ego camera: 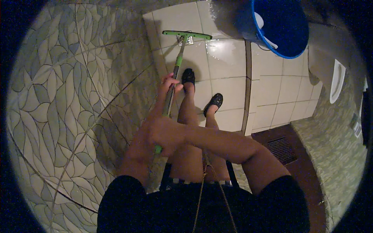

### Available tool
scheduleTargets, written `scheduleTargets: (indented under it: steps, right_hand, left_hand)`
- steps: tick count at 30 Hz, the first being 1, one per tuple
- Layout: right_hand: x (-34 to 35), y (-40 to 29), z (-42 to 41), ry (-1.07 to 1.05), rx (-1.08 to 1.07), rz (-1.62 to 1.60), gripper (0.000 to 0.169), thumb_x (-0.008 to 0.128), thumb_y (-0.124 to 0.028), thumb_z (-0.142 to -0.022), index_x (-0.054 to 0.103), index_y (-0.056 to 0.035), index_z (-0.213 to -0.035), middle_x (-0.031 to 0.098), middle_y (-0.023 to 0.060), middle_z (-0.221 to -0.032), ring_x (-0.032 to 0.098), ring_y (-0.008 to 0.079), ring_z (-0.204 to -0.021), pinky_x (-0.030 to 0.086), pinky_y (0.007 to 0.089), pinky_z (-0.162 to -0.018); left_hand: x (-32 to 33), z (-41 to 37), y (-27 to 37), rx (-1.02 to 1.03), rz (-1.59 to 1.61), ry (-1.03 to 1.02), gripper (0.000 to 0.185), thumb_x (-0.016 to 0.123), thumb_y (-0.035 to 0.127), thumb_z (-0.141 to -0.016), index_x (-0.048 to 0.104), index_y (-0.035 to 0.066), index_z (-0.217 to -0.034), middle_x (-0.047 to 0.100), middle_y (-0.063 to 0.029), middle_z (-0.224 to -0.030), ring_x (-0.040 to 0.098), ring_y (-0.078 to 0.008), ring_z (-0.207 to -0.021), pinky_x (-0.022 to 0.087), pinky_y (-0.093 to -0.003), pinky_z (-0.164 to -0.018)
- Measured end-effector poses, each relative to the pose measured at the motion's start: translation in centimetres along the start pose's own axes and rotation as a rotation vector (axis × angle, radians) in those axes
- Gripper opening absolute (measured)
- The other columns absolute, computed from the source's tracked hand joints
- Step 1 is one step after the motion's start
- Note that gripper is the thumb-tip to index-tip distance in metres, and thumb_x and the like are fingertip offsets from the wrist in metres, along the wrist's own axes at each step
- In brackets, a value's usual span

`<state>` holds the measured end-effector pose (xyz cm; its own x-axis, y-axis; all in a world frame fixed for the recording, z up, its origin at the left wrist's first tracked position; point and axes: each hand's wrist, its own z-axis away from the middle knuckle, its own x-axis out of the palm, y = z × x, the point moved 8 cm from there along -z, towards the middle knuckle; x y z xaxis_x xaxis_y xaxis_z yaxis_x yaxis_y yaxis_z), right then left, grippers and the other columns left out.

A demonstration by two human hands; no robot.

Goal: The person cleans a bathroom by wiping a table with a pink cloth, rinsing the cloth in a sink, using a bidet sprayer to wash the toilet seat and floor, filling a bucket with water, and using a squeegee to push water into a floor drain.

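A green floor squeegee [187,35] lies across the square metal floor drain [189,40] at the top centre, its handle running down towards me. Lower on the pole, my left hand [170,83] grips the grey shaft, its arm reaching up from the lower left. Nearer my body, my right hand [167,134] is closed around the upper end of the handle, whose green tip shows just below it; that arm crosses over from the right. My feet, in black perforated shoes [188,76], stand on cream floor tiles [227,93] beside the pole.
A blue plastic bucket [301,43] with a white item inside stands at the upper right. Wet patches shine near the drain. A raised tile edge [247,87] runs along the right, with a brown door [306,174] bearing a vent below. Leaf-patterned wall tiles [72,102] fill the left.
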<state>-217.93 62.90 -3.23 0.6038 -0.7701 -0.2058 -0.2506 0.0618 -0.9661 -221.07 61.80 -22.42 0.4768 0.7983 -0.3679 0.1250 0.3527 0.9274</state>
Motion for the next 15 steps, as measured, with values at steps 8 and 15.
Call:
scheduleTargets:
  steps: [8,15]
  right_hand:
    - [-15.4,-1.8,4.5,0.902,-0.004,0.233,0.017,0.068,-0.021,-0.063,0.057,-0.0133,-0.073,0.058,0.0038,-0.073,0.054,0.0264,-0.072,0.04,0.0366,-0.062]
    - [-16.4,6.7,5.8,0.831,0.126,0.149,0.021,0.071,-0.022,-0.068,0.057,-0.0094,-0.078,0.059,0.0049,-0.084,0.057,0.0275,-0.079,0.041,0.0382,-0.072]
  left_hand:
    - [-1.0,-10.6,14.2,0.027,0.435,0.29,0.03,0.063,-0.003,-0.073,0.056,0.007,-0.1,0.051,-0.0114,-0.116,0.05,-0.0203,-0.105,0.039,-0.0271,-0.087]
    - [3.9,-20.1,2.4,0.189,-0.336,-0.727,0.028,0.058,0.004,-0.076,0.054,0.006,-0.104,0.051,-0.0115,-0.109,0.052,-0.0211,-0.097,0.041,-0.0261,-0.083]
